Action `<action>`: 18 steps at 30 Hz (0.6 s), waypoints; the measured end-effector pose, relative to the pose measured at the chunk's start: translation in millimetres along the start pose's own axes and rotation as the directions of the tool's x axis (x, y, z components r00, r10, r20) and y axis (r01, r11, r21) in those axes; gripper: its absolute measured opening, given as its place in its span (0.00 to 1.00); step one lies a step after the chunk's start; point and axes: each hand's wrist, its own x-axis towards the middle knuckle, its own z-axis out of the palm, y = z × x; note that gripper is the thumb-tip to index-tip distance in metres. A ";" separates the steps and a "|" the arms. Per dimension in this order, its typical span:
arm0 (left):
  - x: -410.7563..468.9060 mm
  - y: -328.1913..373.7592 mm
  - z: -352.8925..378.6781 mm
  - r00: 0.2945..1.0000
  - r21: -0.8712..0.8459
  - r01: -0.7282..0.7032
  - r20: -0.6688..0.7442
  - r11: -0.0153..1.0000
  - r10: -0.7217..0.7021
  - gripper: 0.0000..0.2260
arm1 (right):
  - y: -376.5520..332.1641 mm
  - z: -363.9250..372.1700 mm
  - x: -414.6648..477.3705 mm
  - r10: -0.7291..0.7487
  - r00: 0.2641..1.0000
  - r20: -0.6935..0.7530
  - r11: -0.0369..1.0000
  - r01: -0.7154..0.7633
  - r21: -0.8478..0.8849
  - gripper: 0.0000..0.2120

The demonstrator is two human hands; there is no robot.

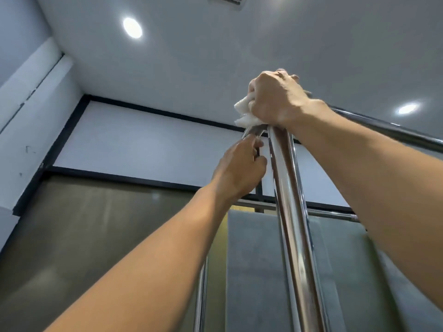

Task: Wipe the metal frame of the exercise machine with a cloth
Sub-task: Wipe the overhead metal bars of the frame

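Note:
A shiny chrome upright tube of the machine frame (291, 224) rises through the middle of the view toward the ceiling. At its top, my right hand (275, 99) grips a white cloth (244, 113) bunched against the joint where a top bar (388, 127) runs off to the right. Just below and left, my left hand (239, 168) curls its fingers round a thinner chrome tube (251, 133) of the frame. Most of the cloth is hidden under my right palm.
A thin horizontal crossbar (330, 213) spans behind the upright, and another chrome upright (201, 291) stands lower left. Grey padded panels (254, 271) hang behind the frame. The white ceiling with round lights (132, 28) lies close above.

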 end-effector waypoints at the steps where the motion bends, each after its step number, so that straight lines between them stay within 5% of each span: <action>1: -0.7 -3.3 -1.5 1.000 -0.007 -0.004 0.022 1.000 0.004 0.21 | -6.0 -0.1 -0.1 0.032 0.999 0.002 0.999 -0.032 -0.027 0.14; 7: 1.2 -29.7 -15.7 0.992 -0.018 0.038 0.119 0.999 -0.035 0.21 | -27.5 2.6 -7.4 0.109 0.994 -0.021 0.978 -0.111 -0.176 0.14; 18: 17.5 -60.3 -7.2 0.995 -0.082 0.049 0.092 0.995 -0.042 0.21 | -21.0 19.6 4.4 0.043 0.998 -0.044 0.958 -0.054 -0.283 0.13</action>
